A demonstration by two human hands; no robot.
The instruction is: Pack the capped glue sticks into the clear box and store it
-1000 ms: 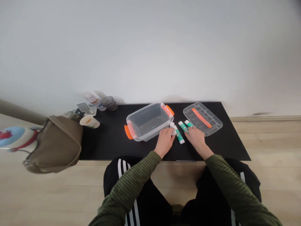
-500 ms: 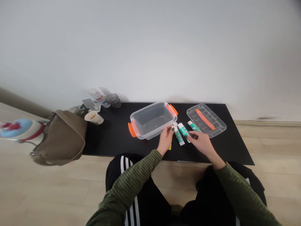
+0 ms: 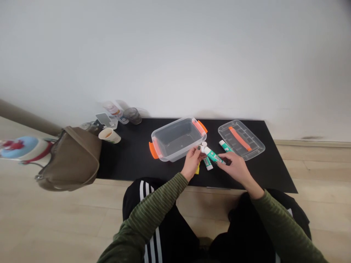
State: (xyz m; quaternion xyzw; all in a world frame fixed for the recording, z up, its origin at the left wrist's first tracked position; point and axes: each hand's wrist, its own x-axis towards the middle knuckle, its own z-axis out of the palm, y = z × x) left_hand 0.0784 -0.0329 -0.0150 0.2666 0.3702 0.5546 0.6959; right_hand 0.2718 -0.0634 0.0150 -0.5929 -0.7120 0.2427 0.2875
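On my feed, the left hand (image 3: pixel 193 162) and the right hand (image 3: pixel 236 168) meet over the middle of the black tabletop (image 3: pixel 123 164). Between them, a teal-and-white glue stick (image 3: pixel 213 156) lies tilted across the gap. The left hand's fingers are closed on its white capped end, and the right hand's fingers are curled around its other end, which looks dark from here. Just below the left hand, a second glue stick (image 3: pixel 207 163) lies on the tabletop, with a small yellow piece (image 3: pixel 197 168) partly hidden beside it. A third glue stick (image 3: pixel 224 145) lies farther right, touching the edge of a clear plastic lid (image 3: pixel 241 140) with an orange strip. To the left of the hands stands a clear plastic box (image 3: pixel 177 139) with orange handles, and it looks empty. At the far left are a paper cup (image 3: pixel 109 135), a smartphone (image 3: pixel 103 119), a dark glass (image 3: pixel 132 115), and a spray bottle (image 3: pixel 112 109). An olive handbag (image 3: pixel 70 160) hangs off the near left corner.
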